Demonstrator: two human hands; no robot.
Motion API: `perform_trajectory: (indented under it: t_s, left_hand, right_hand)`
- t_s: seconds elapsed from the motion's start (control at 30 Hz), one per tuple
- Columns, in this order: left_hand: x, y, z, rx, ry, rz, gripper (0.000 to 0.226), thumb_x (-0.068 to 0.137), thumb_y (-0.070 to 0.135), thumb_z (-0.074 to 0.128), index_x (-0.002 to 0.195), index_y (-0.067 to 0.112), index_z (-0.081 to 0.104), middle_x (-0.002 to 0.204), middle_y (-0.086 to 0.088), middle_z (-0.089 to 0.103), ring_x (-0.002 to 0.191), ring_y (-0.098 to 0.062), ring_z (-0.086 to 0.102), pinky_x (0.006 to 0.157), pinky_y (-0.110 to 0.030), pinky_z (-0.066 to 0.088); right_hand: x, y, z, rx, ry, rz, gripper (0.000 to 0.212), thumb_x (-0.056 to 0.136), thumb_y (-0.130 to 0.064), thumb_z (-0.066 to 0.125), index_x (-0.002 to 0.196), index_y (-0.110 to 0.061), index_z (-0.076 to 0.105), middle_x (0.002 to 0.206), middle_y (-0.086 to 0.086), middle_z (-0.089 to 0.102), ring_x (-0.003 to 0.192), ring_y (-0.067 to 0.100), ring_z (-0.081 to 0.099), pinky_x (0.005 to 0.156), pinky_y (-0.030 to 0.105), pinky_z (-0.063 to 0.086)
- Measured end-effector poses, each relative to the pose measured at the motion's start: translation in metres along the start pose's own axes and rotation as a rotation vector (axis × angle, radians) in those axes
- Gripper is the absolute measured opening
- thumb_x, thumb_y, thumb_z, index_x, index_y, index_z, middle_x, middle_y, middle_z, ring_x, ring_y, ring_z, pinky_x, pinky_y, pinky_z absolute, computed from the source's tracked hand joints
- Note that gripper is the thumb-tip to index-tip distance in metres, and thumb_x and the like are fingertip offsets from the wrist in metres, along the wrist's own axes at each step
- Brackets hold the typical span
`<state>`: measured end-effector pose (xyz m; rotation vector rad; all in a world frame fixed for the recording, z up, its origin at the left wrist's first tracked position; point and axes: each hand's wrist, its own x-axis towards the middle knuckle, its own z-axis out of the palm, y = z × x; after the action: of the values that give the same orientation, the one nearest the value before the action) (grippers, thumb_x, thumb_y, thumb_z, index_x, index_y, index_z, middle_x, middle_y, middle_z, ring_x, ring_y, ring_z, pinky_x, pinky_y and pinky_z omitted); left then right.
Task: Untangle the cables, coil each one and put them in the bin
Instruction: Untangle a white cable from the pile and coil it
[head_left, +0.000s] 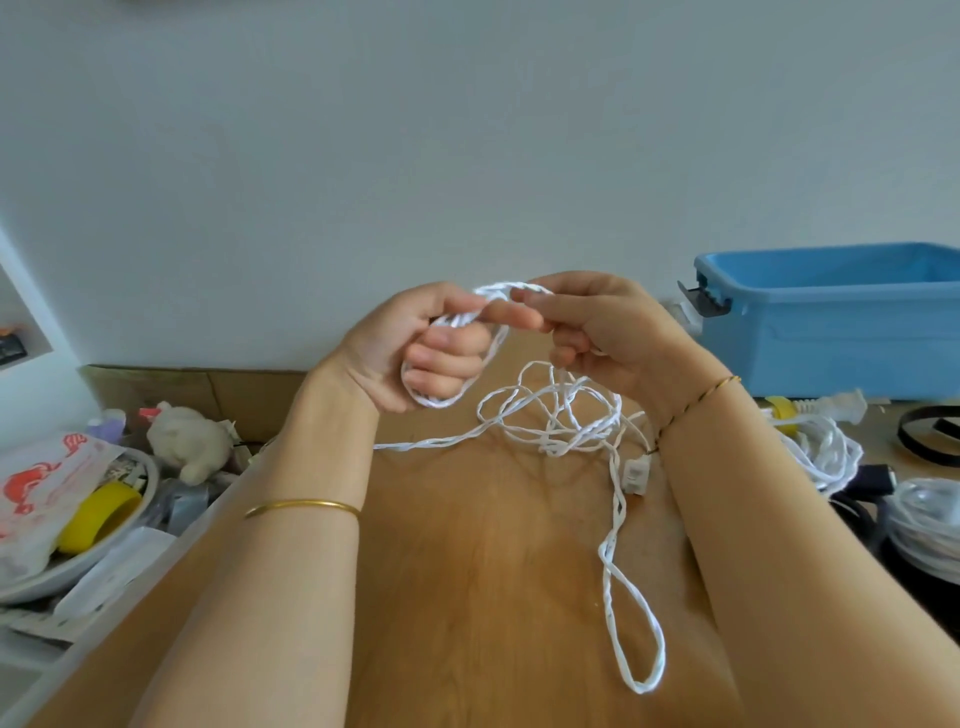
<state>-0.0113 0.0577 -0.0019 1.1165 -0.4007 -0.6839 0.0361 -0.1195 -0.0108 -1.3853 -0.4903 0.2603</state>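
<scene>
My left hand (415, 348) grips the coiled twisted white cable (558, 415); my right hand (597, 327) pinches its top, slack tangled on the wooden tabletop (467, 545) below.

The blue bin (831, 332) runs off the right edge, its floor out of sight. Below it a forearm (753, 519) covers part of a cable pile (828, 452). Left of the bin, curled fingers of the left hand (415, 353) hide some of the white cable (558, 444).
</scene>
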Motion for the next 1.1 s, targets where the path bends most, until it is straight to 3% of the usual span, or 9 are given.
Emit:
perform_trajectory:
  t_s: [0.17, 0.4, 0.57, 0.67, 0.83, 0.93, 1.0, 1.07, 1.1]
  left_hand:
    - [-0.002, 0.004, -0.01, -0.402, -0.162, 0.207, 0.041, 0.097, 0.016, 0.038, 0.129, -0.009, 0.044, 0.058, -0.001, 0.037, 0.048, -0.011, 0.036, 0.044, -0.025, 0.035]
    - [0.003, 0.005, -0.001, -0.669, 0.231, 0.693, 0.041, 0.087, 0.004, 0.044, 0.121, -0.019, 0.049, 0.049, -0.005, 0.045, 0.038, -0.013, 0.042, 0.062, -0.037, 0.059]
    - [0.003, 0.009, -0.008, -0.764, 0.267, 0.96, 0.037, 0.101, 0.009, 0.033, 0.126, -0.018, 0.04, 0.052, -0.002, 0.043, 0.037, -0.013, 0.042, 0.08, -0.048, 0.049]
    - [0.006, 0.009, -0.01, -0.67, 0.383, 1.011, 0.035, 0.104, 0.02, 0.031, 0.117, -0.007, 0.049, 0.051, 0.0, 0.045, 0.037, -0.011, 0.043, 0.083, -0.048, 0.048]
    - [0.002, 0.012, -0.014, -0.547, 0.523, 1.091, 0.032, 0.104, 0.021, 0.032, 0.079, 0.009, 0.048, 0.06, 0.0, 0.052, 0.049, -0.01, 0.051, 0.087, -0.053, 0.045]
    - [0.004, 0.01, -0.017, -0.47, 0.708, 1.077, 0.025, 0.103, 0.012, 0.036, 0.081, 0.012, 0.047, 0.067, 0.001, 0.056, 0.055, -0.008, 0.056, 0.096, -0.058, 0.041]
    - [0.01, 0.004, -0.017, -0.237, 0.872, 1.021, 0.021, 0.103, 0.01, 0.037, 0.085, 0.013, 0.047, 0.068, 0.001, 0.055, 0.056, -0.006, 0.057, 0.096, -0.056, 0.044]
    - [0.015, -0.001, -0.016, 0.084, 1.023, 0.951, 0.017, 0.103, 0.008, 0.036, 0.114, 0.014, 0.047, 0.074, -0.001, 0.052, 0.059, -0.005, 0.056, 0.09, -0.051, 0.05]
    - [0.018, -0.003, -0.016, 0.248, 1.088, 0.908, 0.031, 0.103, 0.007, 0.036, 0.132, 0.015, 0.039, 0.076, -0.001, 0.052, 0.06, -0.004, 0.056, 0.086, -0.046, 0.052]
  right_hand:
    - [0.006, 0.007, 0.002, 0.264, -0.112, 0.154, 0.011, 0.09, -0.004, 0.057, 0.08, -0.008, 0.055, 0.064, 0.003, 0.043, 0.036, 0.001, 0.028, 0.031, 0.011, 0.022]
    - [0.009, 0.008, 0.005, 0.36, -0.09, 0.248, 0.024, 0.096, -0.002, 0.046, 0.072, -0.005, 0.045, 0.064, 0.004, 0.04, 0.031, 0.0, 0.027, 0.029, 0.007, 0.017]
    - [0.009, 0.015, 0.003, 0.122, 0.01, 0.227, 0.024, 0.096, -0.005, 0.049, 0.072, -0.002, 0.049, 0.065, 0.008, 0.043, 0.03, 0.001, 0.03, 0.028, 0.01, 0.022]
    - [0.007, 0.015, 0.012, -0.102, -0.068, 0.151, 0.022, 0.098, -0.01, 0.048, 0.077, -0.004, 0.055, 0.062, 0.005, 0.044, 0.032, 0.002, 0.029, 0.03, 0.013, 0.023]
    - [-0.002, 0.007, 0.016, -0.542, -0.227, -0.001, 0.02, 0.096, -0.011, 0.048, 0.09, -0.003, 0.066, 0.058, 0.002, 0.046, 0.037, 0.005, 0.031, 0.036, 0.017, 0.025]
    - [-0.011, 0.0, 0.023, -0.844, -0.412, 0.004, 0.023, 0.096, -0.017, 0.049, 0.1, -0.008, 0.07, 0.056, 0.001, 0.051, 0.04, 0.01, 0.039, 0.043, 0.016, 0.038]
    - [-0.015, -0.006, 0.026, -0.881, -0.462, 0.014, 0.019, 0.094, -0.022, 0.055, 0.098, -0.011, 0.07, 0.051, 0.001, 0.052, 0.043, 0.013, 0.044, 0.049, 0.012, 0.041]
    - [-0.016, -0.011, 0.024, -0.888, -0.407, -0.02, 0.014, 0.088, -0.023, 0.063, 0.086, -0.01, 0.068, 0.047, -0.001, 0.052, 0.046, 0.014, 0.046, 0.048, 0.009, 0.039]
    - [-0.014, -0.014, 0.022, -0.875, -0.354, -0.047, 0.013, 0.086, -0.021, 0.066, 0.081, -0.008, 0.066, 0.047, -0.001, 0.051, 0.047, 0.014, 0.047, 0.048, 0.01, 0.04]
